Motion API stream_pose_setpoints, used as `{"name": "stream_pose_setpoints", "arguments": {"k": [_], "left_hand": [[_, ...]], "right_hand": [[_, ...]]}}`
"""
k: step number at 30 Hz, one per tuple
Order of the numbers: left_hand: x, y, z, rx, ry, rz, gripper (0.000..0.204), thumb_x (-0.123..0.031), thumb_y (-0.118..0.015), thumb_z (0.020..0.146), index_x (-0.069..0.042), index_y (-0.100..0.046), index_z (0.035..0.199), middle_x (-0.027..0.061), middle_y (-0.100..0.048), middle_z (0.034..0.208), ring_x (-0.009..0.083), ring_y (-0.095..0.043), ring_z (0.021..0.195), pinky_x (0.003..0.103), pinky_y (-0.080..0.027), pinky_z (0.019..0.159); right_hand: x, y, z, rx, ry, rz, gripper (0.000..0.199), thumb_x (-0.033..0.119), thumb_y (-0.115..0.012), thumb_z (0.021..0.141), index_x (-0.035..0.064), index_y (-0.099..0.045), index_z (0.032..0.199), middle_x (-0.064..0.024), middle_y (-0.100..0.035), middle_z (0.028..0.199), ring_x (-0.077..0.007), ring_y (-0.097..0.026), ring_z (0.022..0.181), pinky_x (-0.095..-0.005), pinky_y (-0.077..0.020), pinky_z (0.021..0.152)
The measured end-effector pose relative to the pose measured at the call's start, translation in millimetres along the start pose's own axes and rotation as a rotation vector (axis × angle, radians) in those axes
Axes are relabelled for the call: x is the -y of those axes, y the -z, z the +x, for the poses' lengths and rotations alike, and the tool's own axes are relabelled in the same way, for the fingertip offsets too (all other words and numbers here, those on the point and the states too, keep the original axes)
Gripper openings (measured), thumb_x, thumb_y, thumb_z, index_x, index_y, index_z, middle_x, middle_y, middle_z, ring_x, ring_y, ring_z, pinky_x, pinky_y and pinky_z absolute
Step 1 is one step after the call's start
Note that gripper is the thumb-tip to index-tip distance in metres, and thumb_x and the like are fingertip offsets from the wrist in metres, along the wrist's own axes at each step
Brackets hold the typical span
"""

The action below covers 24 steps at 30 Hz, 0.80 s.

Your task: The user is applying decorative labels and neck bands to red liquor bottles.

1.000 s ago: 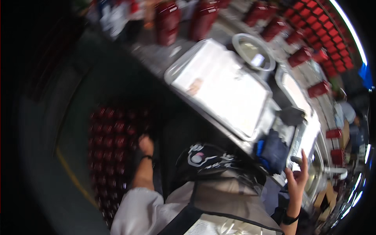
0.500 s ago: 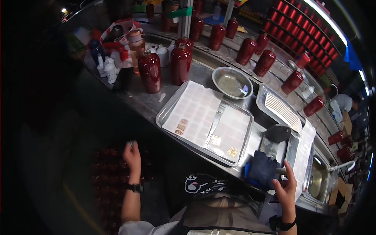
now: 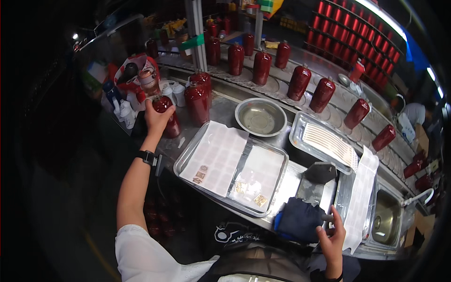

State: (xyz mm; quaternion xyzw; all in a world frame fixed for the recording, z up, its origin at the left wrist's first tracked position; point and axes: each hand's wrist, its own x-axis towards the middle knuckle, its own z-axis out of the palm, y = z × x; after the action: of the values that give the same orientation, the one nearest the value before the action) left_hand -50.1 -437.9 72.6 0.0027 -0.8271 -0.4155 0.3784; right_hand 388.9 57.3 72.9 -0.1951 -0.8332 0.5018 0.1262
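Observation:
At the left of the bench, my left hand (image 3: 157,117) is closed round the shoulder of a glossy dark red bottle (image 3: 173,128), which stands upright. Two similar bottles (image 3: 196,104) stand just right of it. My right hand (image 3: 332,242) is at the lower right with thumb and forefinger apart and nothing seen between them. Beside its fingertips lies a dark navy cloth bundle (image 3: 300,220) with a bit of blue under it. A metal tray (image 3: 263,210) in the middle holds white sheets (image 3: 221,155) with a few small gold pieces (image 3: 241,187) left on them.
Behind the tray sits a round metal basin (image 3: 242,123). A second tray (image 3: 297,136) with a striped sheet is to its right, then a sink (image 3: 387,214) with a tap. Red bottles (image 3: 262,68) line a curved conveyor at the back. White small bottles (image 3: 126,113) stand far left.
My left hand has risen from below the bench edge and taken hold of the leftmost red bottle. My right hand stays by the cloth, fingers still apart. The view has shifted.

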Motion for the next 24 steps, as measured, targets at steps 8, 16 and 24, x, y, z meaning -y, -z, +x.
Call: {"name": "stream_pose_setpoints", "arguments": {"k": [8, 16, 24], "left_hand": [[-19.5, 12.8, -6.4, -0.008, -0.150, 0.002, 0.061, -0.029, -0.088, 0.072, -0.002, -0.054, 0.114, 0.0207, -0.065, 0.110, 0.0374, -0.065, 0.102, 0.043, -0.050, 0.090], [-70.6, 30.7, -45.7, 0.141, -0.150, -0.125, 0.048, -0.017, -0.081, 0.084, -0.005, -0.056, 0.123, 0.0049, -0.065, 0.113, 0.0155, -0.062, 0.099, 0.031, -0.050, 0.088], [-256.9, -2.8, -163.4, 0.774, 0.321, -0.833, 0.046, -0.020, -0.077, 0.088, -0.006, -0.055, 0.126, 0.0061, -0.065, 0.113, 0.0132, -0.064, 0.100, 0.031, -0.053, 0.089]], "right_hand": [[-20.6, 1.7, 16.6, -0.025, 0.109, 0.038, 0.074, 0.009, -0.076, 0.078, 0.0016, -0.051, 0.146, -0.0046, -0.067, 0.103, -0.0027, -0.039, 0.058, -0.0199, -0.0326, 0.051], [-39.0, 11.1, 11.7, 0.002, 0.131, 0.022, 0.070, 0.011, -0.077, 0.079, 0.0039, -0.053, 0.144, -0.0082, -0.069, 0.107, -0.0049, -0.045, 0.060, -0.0213, -0.0365, 0.052], [-12.6, -14.9, 28.9, 0.035, 0.559, -0.164, 0.087, 0.023, -0.084, 0.079, 0.0059, -0.041, 0.152, -0.0195, -0.066, 0.115, -0.0337, -0.067, 0.092, -0.0412, -0.0554, 0.072]]}}
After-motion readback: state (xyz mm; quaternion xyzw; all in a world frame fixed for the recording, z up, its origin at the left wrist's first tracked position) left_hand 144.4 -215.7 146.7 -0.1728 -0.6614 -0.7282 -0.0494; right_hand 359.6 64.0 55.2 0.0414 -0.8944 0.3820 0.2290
